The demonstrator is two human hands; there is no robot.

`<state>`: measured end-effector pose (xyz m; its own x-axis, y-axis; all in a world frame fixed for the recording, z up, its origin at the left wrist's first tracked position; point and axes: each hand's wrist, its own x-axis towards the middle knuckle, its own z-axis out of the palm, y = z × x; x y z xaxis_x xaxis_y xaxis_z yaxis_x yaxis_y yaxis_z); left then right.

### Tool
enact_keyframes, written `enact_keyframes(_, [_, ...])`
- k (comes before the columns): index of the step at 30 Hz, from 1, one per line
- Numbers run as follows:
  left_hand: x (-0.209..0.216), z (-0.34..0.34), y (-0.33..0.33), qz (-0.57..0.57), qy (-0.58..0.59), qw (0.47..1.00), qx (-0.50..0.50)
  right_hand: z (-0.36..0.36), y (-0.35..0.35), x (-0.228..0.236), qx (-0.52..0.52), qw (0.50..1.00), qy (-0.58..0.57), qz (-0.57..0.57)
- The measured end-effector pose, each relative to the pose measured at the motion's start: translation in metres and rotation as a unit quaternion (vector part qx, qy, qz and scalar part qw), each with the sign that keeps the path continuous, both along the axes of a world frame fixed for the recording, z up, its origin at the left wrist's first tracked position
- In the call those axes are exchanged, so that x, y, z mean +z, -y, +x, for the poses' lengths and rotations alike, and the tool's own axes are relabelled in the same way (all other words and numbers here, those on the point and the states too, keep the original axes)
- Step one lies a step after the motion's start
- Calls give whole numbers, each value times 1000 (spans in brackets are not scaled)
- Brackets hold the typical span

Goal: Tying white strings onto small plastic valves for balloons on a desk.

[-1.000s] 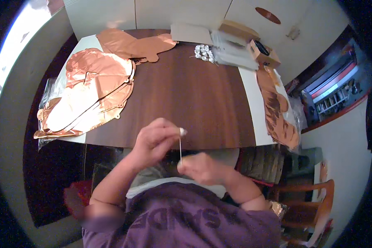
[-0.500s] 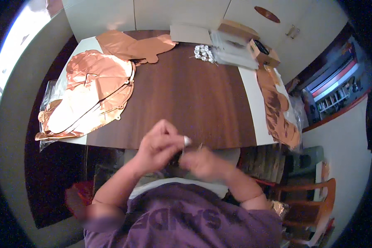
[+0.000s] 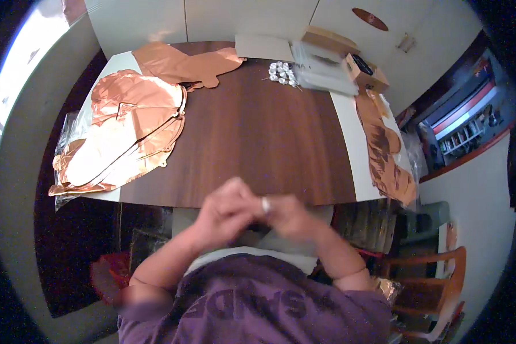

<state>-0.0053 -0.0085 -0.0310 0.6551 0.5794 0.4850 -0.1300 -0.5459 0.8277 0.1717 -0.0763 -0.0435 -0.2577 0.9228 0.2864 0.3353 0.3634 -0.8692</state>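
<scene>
Over the near edge of the table my two hands meet. My left hand [image 3: 226, 211] is closed, its fingertips pinching a small white roll-like piece [image 3: 265, 204]. My right hand [image 3: 295, 218] has its fingers curled against the same piece from the other side; motion blurs it, and whatever those fingers grip is hidden. At the far side of the table lies a cluster of several small white and silvery pieces [image 3: 283, 73] with thin ends sticking out.
Flat copper-coloured foil balloons [image 3: 137, 123] cover the left of the brown table [image 3: 258, 137], with another foil sheet [image 3: 186, 63] behind them. Clear plastic packs [image 3: 326, 71], an open cardboard box [image 3: 367, 74] and more copper foil [image 3: 381, 149] line the right side. A wooden chair [image 3: 456, 275] stands at right.
My right hand has moved up and in against my left hand. The left has shifted slightly right and down, and the white piece now sits between both hands' fingers.
</scene>
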Motion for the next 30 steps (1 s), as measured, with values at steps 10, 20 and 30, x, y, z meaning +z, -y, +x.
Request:
enact_keyframes(10, [-6,-1,-12,-41,-46,993,104,-13,17,20,102,993,58,2])
enact_keyframes(20, [-19,1,-5,61,-61,996,22,3,6,32,-13,998,4,67])
enact_keyframes(30, [-8,3,9,13,-27,999,-14,11,-8,37,-49,997,42,-30])
